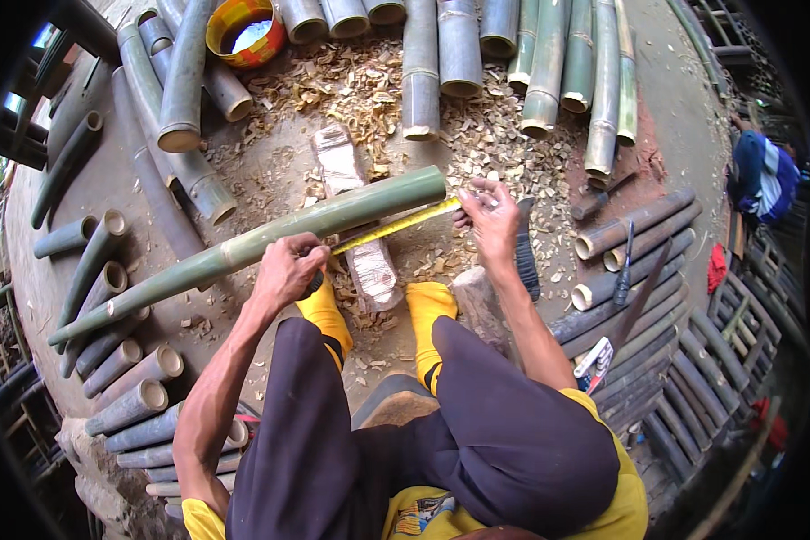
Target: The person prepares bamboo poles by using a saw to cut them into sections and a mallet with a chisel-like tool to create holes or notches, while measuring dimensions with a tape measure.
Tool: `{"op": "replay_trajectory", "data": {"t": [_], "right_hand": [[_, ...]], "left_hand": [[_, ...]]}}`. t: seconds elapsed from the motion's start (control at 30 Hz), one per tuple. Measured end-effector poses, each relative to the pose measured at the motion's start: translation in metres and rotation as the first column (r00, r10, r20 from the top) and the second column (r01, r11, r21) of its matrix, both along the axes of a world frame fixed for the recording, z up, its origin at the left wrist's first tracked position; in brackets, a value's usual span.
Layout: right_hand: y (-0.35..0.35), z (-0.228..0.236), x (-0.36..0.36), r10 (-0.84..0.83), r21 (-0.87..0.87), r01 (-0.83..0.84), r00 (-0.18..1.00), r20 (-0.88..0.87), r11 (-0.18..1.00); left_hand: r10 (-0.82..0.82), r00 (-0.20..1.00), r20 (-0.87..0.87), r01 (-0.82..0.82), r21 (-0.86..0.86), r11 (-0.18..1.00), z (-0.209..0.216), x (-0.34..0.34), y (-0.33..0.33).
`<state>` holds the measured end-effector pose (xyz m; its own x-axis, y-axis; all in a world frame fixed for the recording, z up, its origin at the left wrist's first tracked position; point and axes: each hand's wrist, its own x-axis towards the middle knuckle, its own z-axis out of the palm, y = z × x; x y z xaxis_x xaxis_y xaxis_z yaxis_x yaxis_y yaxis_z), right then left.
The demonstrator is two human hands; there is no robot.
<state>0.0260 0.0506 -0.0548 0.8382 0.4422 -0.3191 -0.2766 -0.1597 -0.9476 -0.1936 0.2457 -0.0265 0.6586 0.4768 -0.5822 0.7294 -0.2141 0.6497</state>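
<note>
A long green bamboo pole (283, 232) slants across in front of me, its cut end up and to the right, its thin end at the left. Along the near side of that cut end runs the yellow blade of a tape measure (396, 227), drawn out straight. My left hand (290, 268) is closed round the tape's dark case, mostly hidden by the fingers, beside the pole. Pinched between the fingers of my right hand (490, 220) is the blade's other end, just past the pole's end. Beneath the pole lies a pale wrapped block (372, 274).
Cut bamboo tubes (542, 90) lie along the far side, with more stacked at left and right. Wood chips (504, 148) cover the ground. A red-yellow bucket (246, 34) stands far left. On the right-hand bamboo pile rest a long blade (643, 301) and a dark-handled tool (623, 274).
</note>
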Motion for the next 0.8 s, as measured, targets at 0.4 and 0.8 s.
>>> {"op": "replay_trajectory", "data": {"t": [0.4, 0.8], "right_hand": [[0.008, -0.045, 0.007, 0.119, -0.321, 0.006, 0.923, 0.367, 0.947], [-0.128, -0.068, 0.051, 0.599, -0.867, 0.025, 0.713, 0.364, 0.498]], "left_hand": [[0.121, 0.958, -0.259, -0.008, 0.398, 0.917, 0.011, -0.018, 0.038], [0.032, 0.914, -0.404, 0.133, 0.372, 0.919, 0.016, -0.014, 0.043]]}}
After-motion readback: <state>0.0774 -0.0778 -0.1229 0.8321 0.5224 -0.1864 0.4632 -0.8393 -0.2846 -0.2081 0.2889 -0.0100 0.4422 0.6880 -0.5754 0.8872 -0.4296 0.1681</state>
